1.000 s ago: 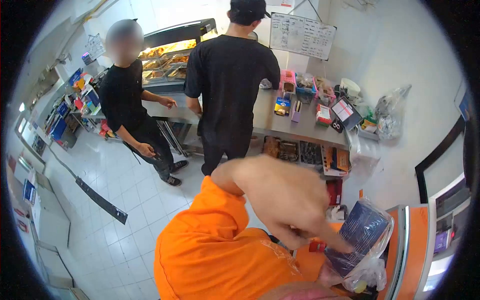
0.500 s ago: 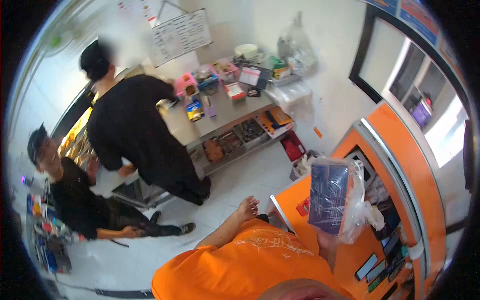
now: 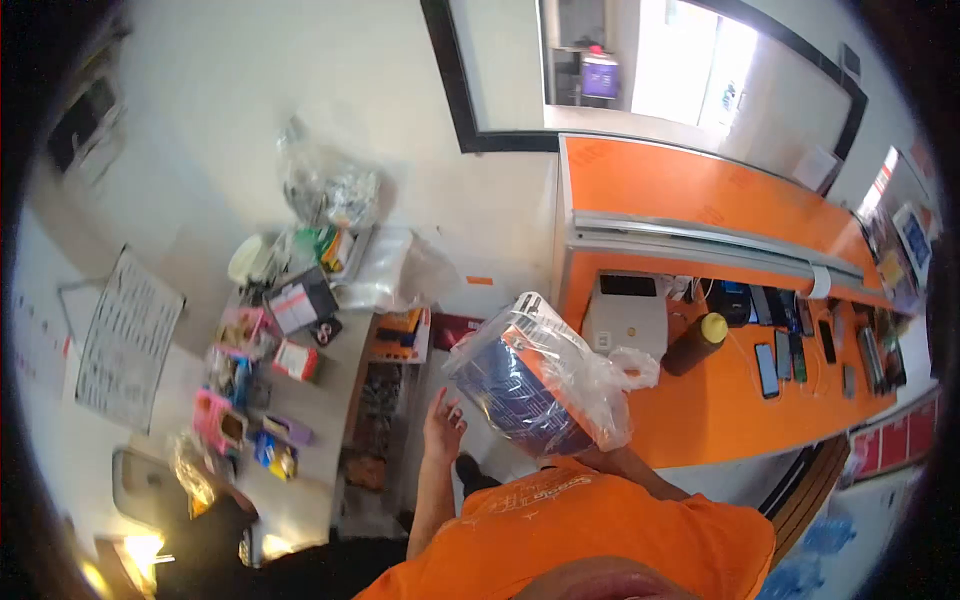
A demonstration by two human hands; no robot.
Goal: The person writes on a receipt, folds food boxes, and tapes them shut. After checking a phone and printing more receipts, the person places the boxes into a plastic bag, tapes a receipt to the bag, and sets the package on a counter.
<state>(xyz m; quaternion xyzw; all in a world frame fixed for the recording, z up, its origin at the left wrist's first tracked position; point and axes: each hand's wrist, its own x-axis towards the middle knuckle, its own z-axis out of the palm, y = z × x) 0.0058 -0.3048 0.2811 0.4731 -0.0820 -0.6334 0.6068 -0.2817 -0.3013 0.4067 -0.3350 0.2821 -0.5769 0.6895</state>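
Observation:
A dark blue and orange box in a clear plastic bag (image 3: 520, 385) is held up in front of the orange shirt, its knotted end pointing right. Under its lower right end is my right hand (image 3: 595, 458), mostly hidden by the bag, supporting it. My left hand (image 3: 445, 425) is raised to the left of the bag, fingers apart and holding nothing. A little space shows between it and the package.
An orange counter (image 3: 690, 420) on the right bears a white machine (image 3: 625, 315), a brown bottle (image 3: 695, 345) and several phones. On the left, a metal table (image 3: 335, 400) holds pink baskets, boxes and plastic bags. A person in black (image 3: 215, 540) is at the lower left.
The view has swung right, toward the orange counter. The bagged box now appears nearer the middle and tilted. One person in black has left the view; the other is only partly seen.

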